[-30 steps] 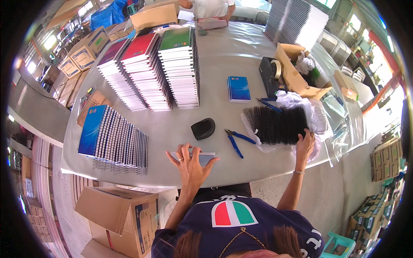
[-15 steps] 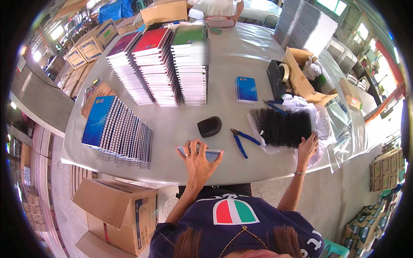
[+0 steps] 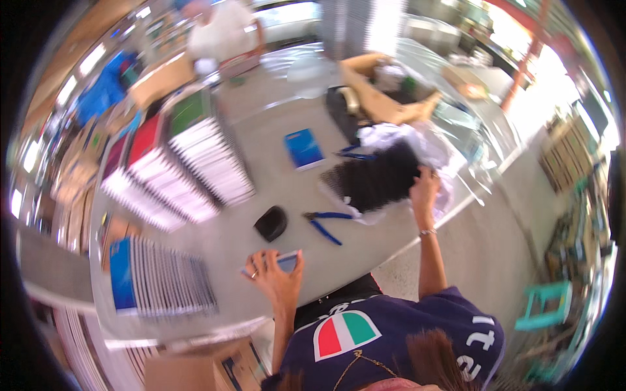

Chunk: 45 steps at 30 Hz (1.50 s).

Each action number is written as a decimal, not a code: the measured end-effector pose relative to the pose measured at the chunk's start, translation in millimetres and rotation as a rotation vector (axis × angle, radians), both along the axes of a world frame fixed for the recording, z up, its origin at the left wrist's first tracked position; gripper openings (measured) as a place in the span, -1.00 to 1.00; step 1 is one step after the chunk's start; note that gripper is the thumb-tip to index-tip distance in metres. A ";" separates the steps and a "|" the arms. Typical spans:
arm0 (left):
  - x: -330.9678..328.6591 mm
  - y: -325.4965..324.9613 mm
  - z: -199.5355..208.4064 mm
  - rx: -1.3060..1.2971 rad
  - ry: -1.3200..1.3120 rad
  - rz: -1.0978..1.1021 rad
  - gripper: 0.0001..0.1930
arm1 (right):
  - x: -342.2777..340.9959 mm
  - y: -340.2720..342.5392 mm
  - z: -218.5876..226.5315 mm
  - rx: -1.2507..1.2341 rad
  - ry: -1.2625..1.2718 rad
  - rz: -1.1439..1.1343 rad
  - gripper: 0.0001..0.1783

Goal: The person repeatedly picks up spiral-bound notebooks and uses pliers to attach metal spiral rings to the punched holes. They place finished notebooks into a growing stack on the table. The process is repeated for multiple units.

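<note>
My left hand [image 3: 276, 280] is closed around a small notepad [image 3: 287, 262], standing it on edge near the table's front side. At the right, the fingers of my right hand [image 3: 425, 190] curl over the end of a bundle of black binding coils [image 3: 375, 177]; blur hides how many strands they grip. The coils lie on crumpled white wrapping [image 3: 445, 153]. Between my hands are blue-handled pliers [image 3: 326, 225] and a dark rounded block [image 3: 271, 223]. A second blue-handled tool [image 3: 352, 154] touches the coils' far side.
Blue-covered spiral notebooks [image 3: 160, 277] are piled at left, behind them tall stacks with green [image 3: 191, 112], red and purple covers. A blue notebook [image 3: 303, 148] lies mid-table. Behind the coils are a tape dispenser [image 3: 345, 107] and an open carton [image 3: 365, 68]. Another person [image 3: 225, 32] is across the table.
The whole view has swung to the right and tilted, with blur. My left hand keeps the notepad in its fingers, and my right hand stays at the coils' end.
</note>
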<state>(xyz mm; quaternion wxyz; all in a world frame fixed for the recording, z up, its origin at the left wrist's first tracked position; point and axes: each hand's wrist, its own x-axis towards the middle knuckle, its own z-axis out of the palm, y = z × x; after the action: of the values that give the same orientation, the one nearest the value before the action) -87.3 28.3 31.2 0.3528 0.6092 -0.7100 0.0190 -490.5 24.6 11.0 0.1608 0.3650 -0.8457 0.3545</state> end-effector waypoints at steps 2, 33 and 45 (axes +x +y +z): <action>-1.5 -2.3 2.1 0.019 -0.007 -0.021 -0.56 | -9.2 -3.4 -14.3 -0.082 0.064 -0.061 -0.63; 11.0 -11.3 -3.4 -0.013 -0.020 -0.188 -0.75 | 135.4 -2.2 86.6 -0.494 -0.445 1.012 -0.81; 23.3 -7.8 6.0 0.051 -0.019 -0.261 -0.79 | 238.3 21.1 32.1 0.058 -0.288 1.235 -0.89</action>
<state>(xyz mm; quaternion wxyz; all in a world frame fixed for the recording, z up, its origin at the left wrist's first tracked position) -64.0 20.5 37.2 0.3298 0.5202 -0.7868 -0.0395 -252.3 45.7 43.1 -0.1986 0.7385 -0.5016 0.4044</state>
